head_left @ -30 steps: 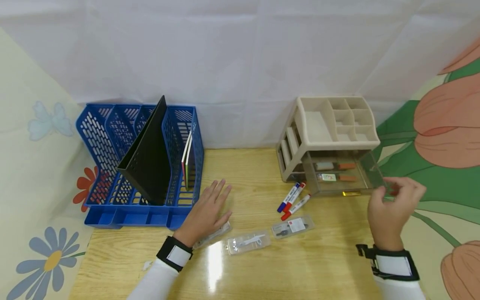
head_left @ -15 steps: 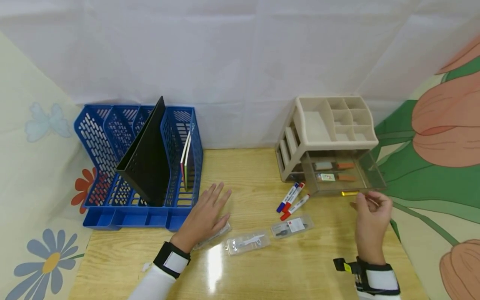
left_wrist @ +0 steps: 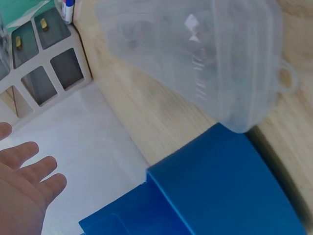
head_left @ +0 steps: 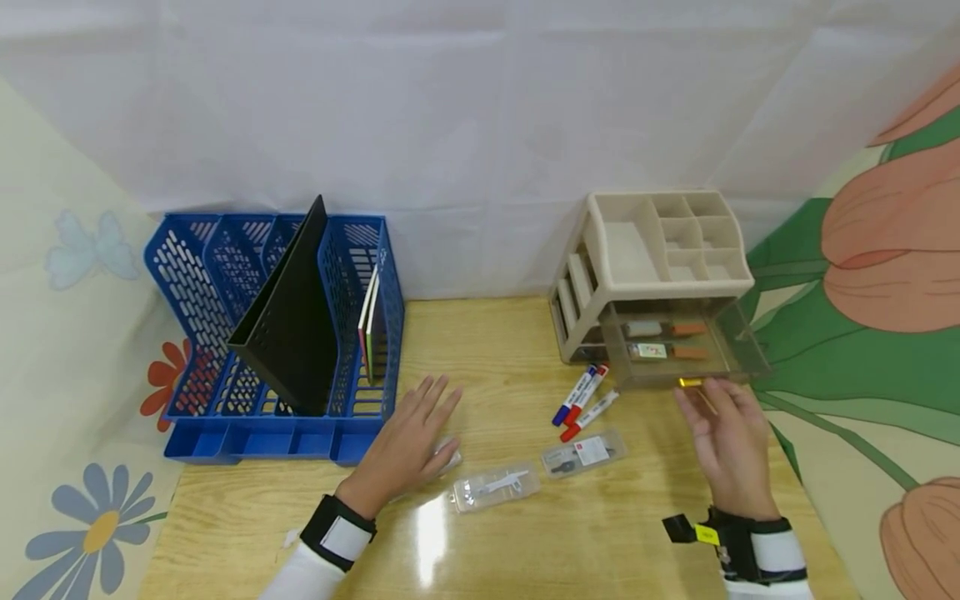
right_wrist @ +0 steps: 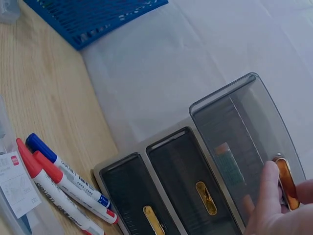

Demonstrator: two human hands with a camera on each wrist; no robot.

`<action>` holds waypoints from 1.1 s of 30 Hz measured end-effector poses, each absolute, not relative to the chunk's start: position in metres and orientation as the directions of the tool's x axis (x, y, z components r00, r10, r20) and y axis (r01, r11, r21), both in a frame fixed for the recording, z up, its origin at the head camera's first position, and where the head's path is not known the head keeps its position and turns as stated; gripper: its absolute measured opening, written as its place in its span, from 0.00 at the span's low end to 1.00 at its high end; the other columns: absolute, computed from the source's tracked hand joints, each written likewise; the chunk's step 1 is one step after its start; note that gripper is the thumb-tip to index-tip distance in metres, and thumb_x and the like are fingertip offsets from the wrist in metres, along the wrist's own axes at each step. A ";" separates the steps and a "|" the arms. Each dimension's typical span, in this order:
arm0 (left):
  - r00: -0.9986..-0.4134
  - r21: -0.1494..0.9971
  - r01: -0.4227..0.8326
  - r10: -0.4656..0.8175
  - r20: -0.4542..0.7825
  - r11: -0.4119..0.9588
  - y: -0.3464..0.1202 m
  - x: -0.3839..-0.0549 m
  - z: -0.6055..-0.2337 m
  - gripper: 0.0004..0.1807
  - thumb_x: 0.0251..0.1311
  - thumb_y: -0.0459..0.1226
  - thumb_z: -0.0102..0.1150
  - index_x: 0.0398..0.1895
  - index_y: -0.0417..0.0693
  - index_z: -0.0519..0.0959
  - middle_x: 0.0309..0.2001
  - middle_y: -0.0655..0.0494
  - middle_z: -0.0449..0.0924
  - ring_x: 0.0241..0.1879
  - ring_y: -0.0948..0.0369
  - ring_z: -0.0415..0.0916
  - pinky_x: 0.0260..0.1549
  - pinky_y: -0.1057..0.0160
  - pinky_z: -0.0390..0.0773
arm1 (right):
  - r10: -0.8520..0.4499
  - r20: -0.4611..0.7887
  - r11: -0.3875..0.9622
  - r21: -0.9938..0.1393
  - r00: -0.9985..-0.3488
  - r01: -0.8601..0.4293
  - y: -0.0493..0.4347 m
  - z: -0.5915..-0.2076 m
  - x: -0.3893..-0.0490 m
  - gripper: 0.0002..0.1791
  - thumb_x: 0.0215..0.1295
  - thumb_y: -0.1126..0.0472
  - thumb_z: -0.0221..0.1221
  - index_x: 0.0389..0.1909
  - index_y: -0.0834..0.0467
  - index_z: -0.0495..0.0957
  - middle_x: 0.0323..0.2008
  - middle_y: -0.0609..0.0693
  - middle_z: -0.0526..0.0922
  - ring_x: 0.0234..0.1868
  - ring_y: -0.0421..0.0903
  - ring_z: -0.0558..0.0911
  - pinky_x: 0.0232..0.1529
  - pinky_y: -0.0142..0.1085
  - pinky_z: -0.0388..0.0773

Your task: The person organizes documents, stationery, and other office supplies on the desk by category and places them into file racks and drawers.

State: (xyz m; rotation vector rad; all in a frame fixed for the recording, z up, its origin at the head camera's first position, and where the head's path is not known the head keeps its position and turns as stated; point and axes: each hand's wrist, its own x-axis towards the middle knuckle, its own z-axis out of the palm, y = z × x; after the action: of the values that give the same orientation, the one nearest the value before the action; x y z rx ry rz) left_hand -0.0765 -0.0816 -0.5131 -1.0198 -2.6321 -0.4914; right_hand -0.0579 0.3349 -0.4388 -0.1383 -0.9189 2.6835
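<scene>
My right hand (head_left: 731, 446) is at the front of the pulled-out clear top drawer (head_left: 738, 354) of a beige desk organizer (head_left: 637, 287). In the right wrist view its thumb and a finger pinch the drawer's gold handle (right_wrist: 287, 183). Several small white and orange-brown items (head_left: 648, 350) lie inside that drawer. My left hand (head_left: 405, 442), fingers straight and spread, hovers at or rests near a clear plastic case (left_wrist: 195, 54) on the table, in front of the blue file rack (left_wrist: 215, 181). From the head view, the hand hides most of this case; whether they touch cannot be told.
Three capped markers (head_left: 588, 396) lie left of the organizer. Two more clear cases, one with a white tool (head_left: 497, 485) and one with a compass (head_left: 585, 454), lie nearer on the wooden table. A black folder (head_left: 300, 325) and thin booklets (head_left: 371, 325) stand in the rack.
My right hand has moved left from the drawer's right front corner to its gold handle. The drawer stays pulled out. My left hand has barely moved.
</scene>
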 end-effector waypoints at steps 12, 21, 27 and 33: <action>-0.673 0.196 0.729 0.635 0.378 0.656 -0.087 -0.065 -0.521 0.38 0.60 0.50 0.57 0.72 0.45 0.62 0.71 0.37 0.62 0.70 0.41 0.56 0.65 0.39 0.64 | 0.246 -0.050 -0.781 -0.601 -0.968 -0.168 0.338 -0.431 -0.083 0.06 0.70 0.77 0.45 0.39 0.71 0.71 0.46 0.59 0.71 0.43 0.54 0.79 0.52 0.43 0.82; -0.678 0.167 0.726 0.655 0.334 0.667 -0.088 -0.059 -0.528 0.37 0.63 0.52 0.53 0.73 0.47 0.61 0.72 0.39 0.60 0.71 0.43 0.55 0.67 0.42 0.63 | 0.210 -0.093 -0.804 -0.583 -0.973 -0.118 0.343 -0.427 -0.116 0.05 0.69 0.77 0.46 0.38 0.71 0.70 0.39 0.61 0.73 0.40 0.54 0.78 0.51 0.41 0.82; -0.667 0.167 0.736 0.660 0.346 0.656 -0.089 -0.057 -0.531 0.38 0.61 0.51 0.56 0.73 0.46 0.62 0.71 0.38 0.62 0.70 0.43 0.58 0.64 0.40 0.66 | 0.173 -0.101 -0.847 -0.524 -0.980 -0.095 0.343 -0.426 -0.133 0.07 0.69 0.79 0.44 0.34 0.73 0.71 0.35 0.63 0.74 0.37 0.56 0.78 0.49 0.44 0.83; -0.653 0.172 0.749 0.670 0.353 0.639 -0.087 -0.054 -0.532 0.37 0.62 0.50 0.55 0.72 0.44 0.62 0.71 0.37 0.63 0.69 0.41 0.58 0.64 0.40 0.66 | 0.149 -0.109 -0.856 -0.513 -0.983 -0.073 0.345 -0.424 -0.146 0.09 0.70 0.78 0.45 0.32 0.73 0.72 0.31 0.64 0.76 0.35 0.56 0.79 0.51 0.44 0.83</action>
State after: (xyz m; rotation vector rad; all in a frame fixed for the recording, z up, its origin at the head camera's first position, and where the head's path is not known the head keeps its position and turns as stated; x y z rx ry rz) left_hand -0.0543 -0.0869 -0.5318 -1.1514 -2.6047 -0.4457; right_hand -0.1464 0.3448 -0.4244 -0.2197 -0.7957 2.9113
